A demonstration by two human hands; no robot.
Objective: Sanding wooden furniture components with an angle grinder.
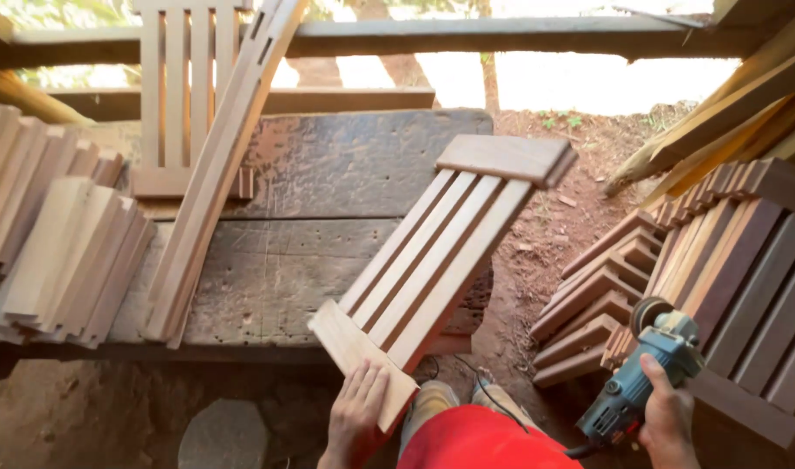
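At centre frame a slatted wooden panel (432, 252) of smooth pale boards leans tilted off the rough, dark workbench (328, 174) edge. The left hand (356, 408) lies flat and open on its lower rail. At lower right, the right hand (668, 417) grips a blue-grey grinder (640, 382) beside stacked frames (727, 260). Bare dirt (554, 226) lies between.

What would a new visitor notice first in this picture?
First, the slatted wooden panel lying slanted across the old workbench in the centre, its near end under the left hand. Next, the blue-green angle grinder in the right hand, low right, beside stacked panels.
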